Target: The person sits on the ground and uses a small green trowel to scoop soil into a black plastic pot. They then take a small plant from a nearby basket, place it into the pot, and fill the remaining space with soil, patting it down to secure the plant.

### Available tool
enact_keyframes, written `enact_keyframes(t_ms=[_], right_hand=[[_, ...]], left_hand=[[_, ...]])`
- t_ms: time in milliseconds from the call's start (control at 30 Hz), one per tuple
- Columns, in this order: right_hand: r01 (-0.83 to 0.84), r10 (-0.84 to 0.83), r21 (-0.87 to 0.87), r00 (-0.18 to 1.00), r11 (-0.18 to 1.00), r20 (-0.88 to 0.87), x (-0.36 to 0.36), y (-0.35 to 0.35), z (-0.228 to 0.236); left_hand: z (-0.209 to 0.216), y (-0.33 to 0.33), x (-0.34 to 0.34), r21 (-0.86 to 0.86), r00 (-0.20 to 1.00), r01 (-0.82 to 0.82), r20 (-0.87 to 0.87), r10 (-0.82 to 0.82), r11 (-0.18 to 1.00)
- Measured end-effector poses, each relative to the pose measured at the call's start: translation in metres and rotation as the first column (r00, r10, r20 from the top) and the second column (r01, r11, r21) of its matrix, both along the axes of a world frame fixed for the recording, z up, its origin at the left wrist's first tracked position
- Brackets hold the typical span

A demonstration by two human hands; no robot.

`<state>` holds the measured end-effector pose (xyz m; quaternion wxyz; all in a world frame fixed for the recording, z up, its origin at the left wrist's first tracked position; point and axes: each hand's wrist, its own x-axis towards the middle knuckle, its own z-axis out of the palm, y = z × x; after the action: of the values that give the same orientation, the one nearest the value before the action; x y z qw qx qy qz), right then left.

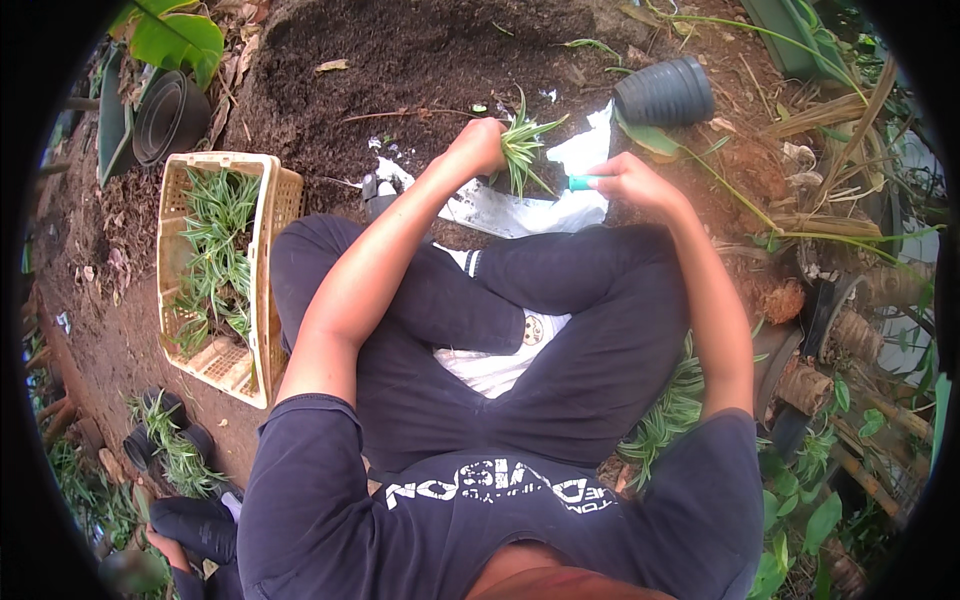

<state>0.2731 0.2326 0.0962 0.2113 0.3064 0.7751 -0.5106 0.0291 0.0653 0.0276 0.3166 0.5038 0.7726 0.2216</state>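
From where I watch, the left hand [480, 147] is closed on a small striped plant [524, 150], over the dark soil [400, 65]. The right hand [640, 186] pinches a little green thing [580, 183] above a white sheet [575, 212]. I think this step is holding the plant up; the next move calls for soft fingers, as the leaves look thin. A black pot [665, 92] lies beyond, and a crate [273, 200] of plants sits left.

Single head-worn fisheye view, facing down from close above crossed legs in dark cloth trousers [450, 310], brown soil [420, 65] beyond them
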Motion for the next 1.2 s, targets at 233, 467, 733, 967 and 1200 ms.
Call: enact_keyframes(t_ms=[233,467,733,967,1200], right_hand=[[0.039,-0.037,-0.068,0.999,0.997,0.034,-0.023,-0.005,0.0],[-0.068,0.069,0.077,0.998,0.995,-0.001,-0.043,-0.017,0.018],[-0.182,0.156,0.355,0.982,0.917,0.102,-0.048,-0.037,0.095],[-0.246,0.172,0.56,0.968,0.791,0.182,-0.054,-0.056,0.085],[-0.08,0.102,0.641,0.995,0.763,0.003,-0.049,-0.068,0.077]], left_hand=[[-0.007,0.006,-0.006,-0.104,0.991,-0.053,0.117,0.065,0.993],[-0.013,0.008,-0.009,-0.131,0.997,-0.033,0.072,0.042,0.991],[-0.015,0.008,-0.01,-0.126,0.998,-0.048,0.036,0.053,0.991],[-0.017,0.007,-0.006,-0.095,0.994,-0.054,0.085,0.063,0.994],[-0.01,0.004,-0.008,-0.099,0.974,-0.083,0.203,0.102,0.992]])
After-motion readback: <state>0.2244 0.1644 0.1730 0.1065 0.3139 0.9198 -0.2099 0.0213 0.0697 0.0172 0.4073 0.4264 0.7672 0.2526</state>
